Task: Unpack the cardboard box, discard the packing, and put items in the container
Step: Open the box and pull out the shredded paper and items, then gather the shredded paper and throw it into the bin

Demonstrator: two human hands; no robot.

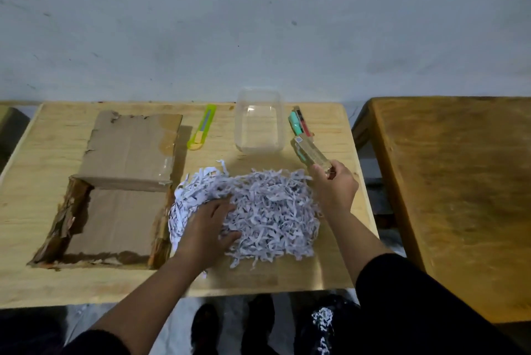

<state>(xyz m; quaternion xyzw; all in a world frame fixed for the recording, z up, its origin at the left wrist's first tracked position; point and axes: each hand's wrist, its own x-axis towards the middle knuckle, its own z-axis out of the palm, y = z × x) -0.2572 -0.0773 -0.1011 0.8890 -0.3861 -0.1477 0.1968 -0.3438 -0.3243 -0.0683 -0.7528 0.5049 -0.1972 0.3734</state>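
An open cardboard box (115, 219) lies on the left of the wooden table (43, 283), its lid flap folded back and its inside bare. A heap of white shredded paper (267, 211) covers the table's middle. My left hand (207, 225) rests flat on the heap's left edge, fingers spread in the shreds. My right hand (334, 188) holds a small brown packaged item (309, 153) just right of the heap, tilted toward the clear plastic container (260, 122), which stands with nothing in it at the back. A teal and red packaged item (298, 123) lies right of the container.
A green and yellow utility knife (201, 129) lies between the box flap and the container. A second darker wooden table (459, 196) stands to the right across a gap. A dark bag holding some shreds (323, 318) sits on the floor by my feet.
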